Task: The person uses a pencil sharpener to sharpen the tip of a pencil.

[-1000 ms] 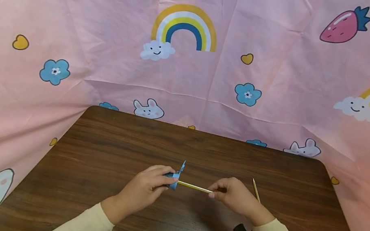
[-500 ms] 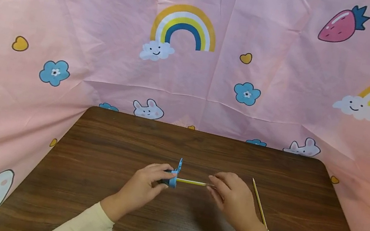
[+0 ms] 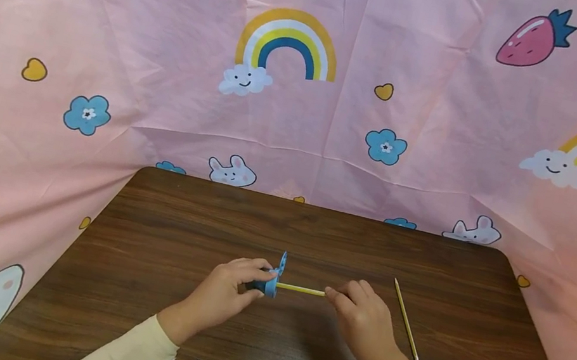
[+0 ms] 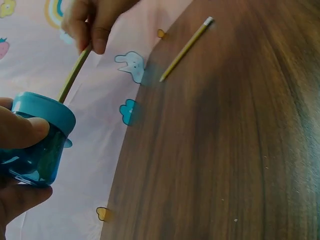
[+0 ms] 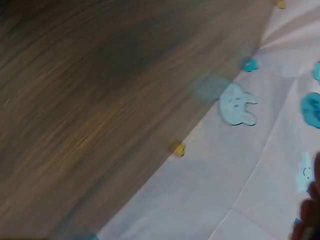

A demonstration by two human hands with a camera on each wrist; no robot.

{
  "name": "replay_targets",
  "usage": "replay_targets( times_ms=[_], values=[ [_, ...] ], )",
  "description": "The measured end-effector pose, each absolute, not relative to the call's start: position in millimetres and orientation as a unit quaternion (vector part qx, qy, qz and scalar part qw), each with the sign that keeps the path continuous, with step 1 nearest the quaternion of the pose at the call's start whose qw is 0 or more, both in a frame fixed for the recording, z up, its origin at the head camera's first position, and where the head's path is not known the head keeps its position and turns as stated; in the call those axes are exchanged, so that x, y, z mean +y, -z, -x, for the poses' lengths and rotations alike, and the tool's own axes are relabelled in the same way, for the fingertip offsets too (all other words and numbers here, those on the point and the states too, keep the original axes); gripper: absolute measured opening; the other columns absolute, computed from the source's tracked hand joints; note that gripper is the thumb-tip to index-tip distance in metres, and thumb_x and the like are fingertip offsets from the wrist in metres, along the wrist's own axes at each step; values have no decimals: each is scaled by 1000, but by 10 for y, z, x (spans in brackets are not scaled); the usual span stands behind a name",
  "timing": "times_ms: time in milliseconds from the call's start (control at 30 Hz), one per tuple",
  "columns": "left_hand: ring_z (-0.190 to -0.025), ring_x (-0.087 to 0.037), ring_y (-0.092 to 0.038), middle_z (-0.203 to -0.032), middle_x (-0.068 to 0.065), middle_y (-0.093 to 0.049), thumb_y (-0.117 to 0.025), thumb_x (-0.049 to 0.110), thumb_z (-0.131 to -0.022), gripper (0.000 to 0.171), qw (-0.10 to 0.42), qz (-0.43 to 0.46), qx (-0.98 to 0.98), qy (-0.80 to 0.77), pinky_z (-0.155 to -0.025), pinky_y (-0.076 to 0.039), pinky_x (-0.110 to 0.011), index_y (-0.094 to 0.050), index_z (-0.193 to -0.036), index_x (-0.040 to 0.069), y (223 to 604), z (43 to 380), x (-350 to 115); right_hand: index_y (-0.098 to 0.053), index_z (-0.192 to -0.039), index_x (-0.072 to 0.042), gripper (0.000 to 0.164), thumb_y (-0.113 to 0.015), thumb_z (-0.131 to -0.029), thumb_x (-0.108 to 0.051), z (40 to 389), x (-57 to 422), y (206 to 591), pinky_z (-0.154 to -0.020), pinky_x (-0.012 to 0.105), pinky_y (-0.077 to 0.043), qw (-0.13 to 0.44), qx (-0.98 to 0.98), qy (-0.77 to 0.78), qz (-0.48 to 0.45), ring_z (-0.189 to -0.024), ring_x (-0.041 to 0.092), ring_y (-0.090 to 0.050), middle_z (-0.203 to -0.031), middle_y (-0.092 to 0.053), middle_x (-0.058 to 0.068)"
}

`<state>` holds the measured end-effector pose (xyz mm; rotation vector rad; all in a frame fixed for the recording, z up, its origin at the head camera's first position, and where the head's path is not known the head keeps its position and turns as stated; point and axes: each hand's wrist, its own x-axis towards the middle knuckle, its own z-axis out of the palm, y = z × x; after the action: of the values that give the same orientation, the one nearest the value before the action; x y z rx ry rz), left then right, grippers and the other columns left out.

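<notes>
The head camera is looking forward and down across the dark-brown wood-grain surface toward the pink printed fabric backdrop. The left-wrist camera is viewing the translucent blue cylindrical container closely, sharing it with the head view. The right-wrist camera is facing surface and backdrop at a tilt.

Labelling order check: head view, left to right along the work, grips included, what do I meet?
Left grip → blue container → held pencil → right grip → loose pencil on the table.
</notes>
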<state>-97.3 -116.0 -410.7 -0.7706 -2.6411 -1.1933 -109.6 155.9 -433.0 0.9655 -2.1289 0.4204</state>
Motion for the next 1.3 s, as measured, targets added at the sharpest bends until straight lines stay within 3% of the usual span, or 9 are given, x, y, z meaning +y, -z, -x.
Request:
replay_targets(
  times_ms=[100,167,333,467,633,800,900,1100,1300],
  values=[
    [-113,-29,-60,-125,-14,-63,-77,-4,-77,40,99,284,-877,374,-74,-56,-26,-71,-115,5,4144,958,-1159,-77,-82,-9,2,-75,-82,-11,1081,1561,4268,-50,19,-43,303,-860,-195,-360,-60,10,-48,-71,-57,-2],
    [-114,-29,-60,-123,-14,-64,-78,-6,-75,40,127,307,-873,357,-79,-57,-30,-72,-113,5,4170,952,-1159,-77,-82,-11,10,-81,-73,-8,1086,1578,4205,-52,18,-46,207,-882,-243,-347,-62,7,-53,-71,-58,-5],
    [-110,-26,-61,-116,-10,-67,-80,-8,-71,38,190,364,-850,330,-85,-56,-31,-74,-107,4,4227,956,-1141,-77,-87,-5,6,-73,-84,-10,1192,1664,4044,-53,21,-45,-119,-868,-403,-264,-64,3,-54,-76,-67,0],
    [-110,-25,-61,-115,-9,-67,-81,-6,-71,39,202,379,-842,328,-85,-56,-29,-75,-107,5,4255,955,-1137,-76,-89,-2,9,-70,-87,-10,1262,1692,3993,-55,22,-44,-210,-846,-427,-241,-66,6,-52,-82,-71,6],
    [-111,-26,-61,-118,-11,-67,-80,-6,-71,40,194,355,-849,338,-85,-56,-31,-74,-108,6,4259,950,-1157,-75,-94,-8,11,-70,-89,-16,1249,1640,3980,-65,25,-51,-164,-885,-356,-250,-82,10,-62,-92,-70,1],
    [-113,-27,-60,-119,-11,-66,-80,-7,-72,40,180,340,-857,342,-85,-56,-33,-74,-110,6,4246,953,-1176,-73,-105,-11,20,-68,-91,-24,1190,1558,3994,-65,25,-51,-98,-923,-285,-239,-80,8,-61,-95,-66,-4],
    [-114,-27,-60,-121,-11,-66,-79,-6,-74,40,163,326,-864,348,-87,-55,-34,-73,-111,7,4245,954,-1180,-72,-111,-14,26,-69,-90,-28,1142,1531,4033,-66,26,-51,-6,-935,-245,-256,-81,7,-60,-97,-64,-6],
    [-114,-28,-59,-125,-12,-63,-77,-5,-76,42,98,279,-877,379,-72,-56,-24,-71,-116,7,4206,961,-1175,-73,-106,-10,25,-70,-89,-29,1132,1549,4182,-66,33,-54,266,-878,-147,-371,-83,17,-61,-97,-65,2],
    [-108,-24,-61,-124,-9,-64,-76,-5,-77,43,76,251,-875,408,-67,-53,-23,-70,-118,7,4152,967,-1169,-71,-101,-9,38,-39,-105,-30,1125,1549,4280,-64,31,-52,350,-823,-128,-428,-79,16,-61,-92,-63,1]
  ],
)
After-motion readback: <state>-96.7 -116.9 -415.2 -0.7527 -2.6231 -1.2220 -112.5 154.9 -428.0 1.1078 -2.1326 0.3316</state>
